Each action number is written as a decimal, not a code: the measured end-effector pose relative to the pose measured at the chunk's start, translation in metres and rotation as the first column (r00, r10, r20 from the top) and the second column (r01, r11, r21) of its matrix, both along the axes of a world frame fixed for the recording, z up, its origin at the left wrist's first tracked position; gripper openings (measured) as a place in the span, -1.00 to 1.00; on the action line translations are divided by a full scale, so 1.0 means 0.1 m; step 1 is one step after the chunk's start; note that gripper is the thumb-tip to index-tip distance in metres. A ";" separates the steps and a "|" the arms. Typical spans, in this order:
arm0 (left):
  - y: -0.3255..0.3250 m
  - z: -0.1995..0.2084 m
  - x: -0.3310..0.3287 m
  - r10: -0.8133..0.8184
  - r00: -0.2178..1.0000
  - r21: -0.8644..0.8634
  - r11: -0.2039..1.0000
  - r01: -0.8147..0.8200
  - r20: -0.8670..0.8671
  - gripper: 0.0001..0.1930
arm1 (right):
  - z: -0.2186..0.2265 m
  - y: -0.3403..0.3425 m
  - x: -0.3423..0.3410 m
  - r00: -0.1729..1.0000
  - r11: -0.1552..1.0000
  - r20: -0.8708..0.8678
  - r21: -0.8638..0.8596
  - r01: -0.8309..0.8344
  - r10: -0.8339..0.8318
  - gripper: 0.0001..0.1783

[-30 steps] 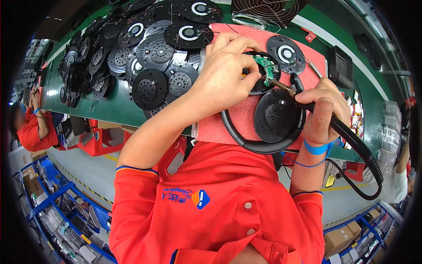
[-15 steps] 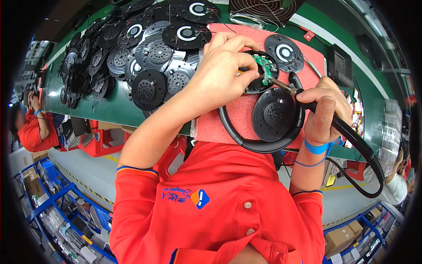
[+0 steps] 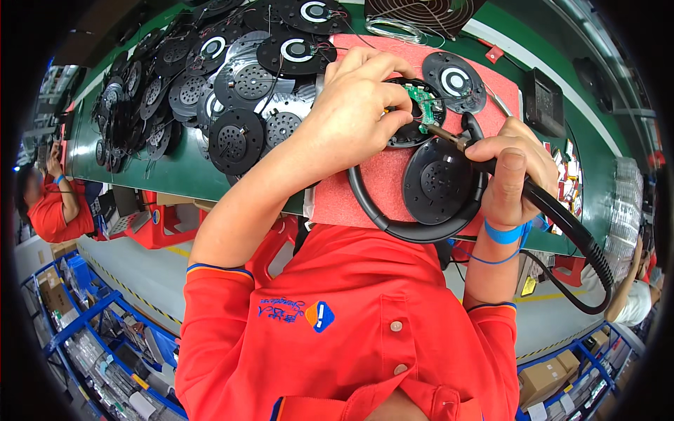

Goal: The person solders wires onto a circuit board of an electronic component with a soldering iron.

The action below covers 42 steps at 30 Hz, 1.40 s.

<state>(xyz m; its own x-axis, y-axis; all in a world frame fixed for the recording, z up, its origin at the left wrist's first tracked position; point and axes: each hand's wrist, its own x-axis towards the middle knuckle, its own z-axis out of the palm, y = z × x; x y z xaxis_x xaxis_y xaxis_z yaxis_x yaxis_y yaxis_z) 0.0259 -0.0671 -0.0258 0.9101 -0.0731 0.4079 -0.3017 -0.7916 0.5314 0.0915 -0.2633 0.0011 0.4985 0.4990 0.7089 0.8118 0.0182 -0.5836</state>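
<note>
My right hand (image 3: pixel 516 168) is wrapped round a soldering iron (image 3: pixel 484 161), its thumb raised along the handle. The iron's tip meets the lower edge of a green circuit board (image 3: pixel 425 107) inside a round black headphone earcup (image 3: pixel 404 142). My left hand (image 3: pixel 365 98) bends over the earcup's left side, thumb and fingers pinched together; what they hold is hidden. A bit of yellow-orange shows by those fingers. The black headband (image 3: pixel 375 216) curves toward me, and the other earcup, with a perforated black disc (image 3: pixel 437 181), lies below the board.
A pink foam mat (image 3: pixel 337 200) lies under the headphones, with a black speaker disc (image 3: pixel 455 83) beyond them. Many such discs (image 3: pixel 237 140) are heaped on the left. A black tray (image 3: pixel 543 104), small packs (image 3: pixel 570 175) and a fan grille (image 3: pixel 421 14) surround the mat. Co-workers sit at both sides.
My right hand and the soldering iron have shifted slightly left, the tip staying at the board's lower edge. My left hand has barely moved. The co-worker at the right has changed posture.
</note>
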 end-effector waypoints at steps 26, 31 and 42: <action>-0.07 0.01 -0.01 -0.036 0.993 0.191 0.982 0.013 0.115 -0.90 | 0.00 -0.04 -0.01 1.000 0.999 0.002 0.042 0.001 -0.001 -0.70; -0.10 0.04 -0.01 -0.034 0.991 0.246 0.969 0.001 0.129 -0.91 | 0.00 -0.03 0.00 1.000 1.000 -0.007 0.006 -0.013 0.013 -0.72; -0.11 0.06 0.00 -0.034 0.990 0.359 0.933 -0.018 0.138 -0.93 | 0.01 -0.02 -0.01 1.000 1.000 -0.010 0.008 -0.029 0.029 -0.75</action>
<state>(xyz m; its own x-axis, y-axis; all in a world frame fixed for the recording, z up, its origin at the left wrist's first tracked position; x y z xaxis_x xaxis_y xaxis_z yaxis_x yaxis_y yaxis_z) 0.0258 -0.0779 -0.0198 0.8447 -0.2452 0.4758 -0.3595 -0.9185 0.1648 0.0905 -0.2655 0.0020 0.4911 0.5074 0.7080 0.8051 0.0460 -0.5914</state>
